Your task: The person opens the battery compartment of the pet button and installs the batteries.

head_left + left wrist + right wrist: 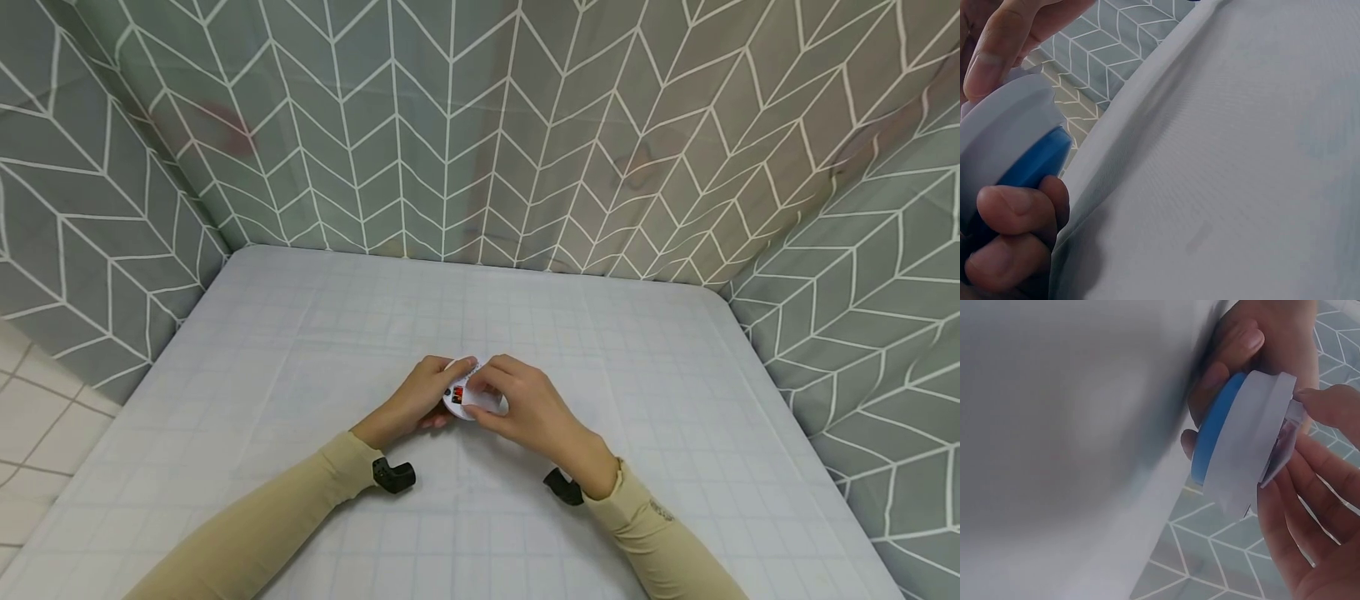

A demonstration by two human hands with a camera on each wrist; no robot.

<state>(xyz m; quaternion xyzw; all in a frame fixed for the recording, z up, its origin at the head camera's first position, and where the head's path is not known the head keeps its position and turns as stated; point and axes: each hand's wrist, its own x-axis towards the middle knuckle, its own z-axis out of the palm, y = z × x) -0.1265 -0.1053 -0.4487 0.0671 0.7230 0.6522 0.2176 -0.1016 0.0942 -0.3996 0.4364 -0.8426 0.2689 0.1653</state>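
A round, puck-like device (pixel 482 402) is held between both hands over the middle of the table. Its body (pixel 1241 440) is white with a blue underside (pixel 1217 434), and its white face carries a small red-and-black patch (pixel 458 395). My left hand (pixel 416 402) grips it from the left, with fingers (pixel 1013 212) curled under the blue part and the thumb over the face. On the other side, my right hand (pixel 534 412) pinches a thin white flap (pixel 1280 464) that stands off the face. Part of the face is hidden by the right fingers.
A white cloth with a faint grid covers the table (pixel 360 317). Grey curtains (pixel 480 125) with white chevron lines hang behind it and at both sides. White floor tiles (pixel 37 408) show at the left. Each wrist wears a small black camera (pixel 393 475).
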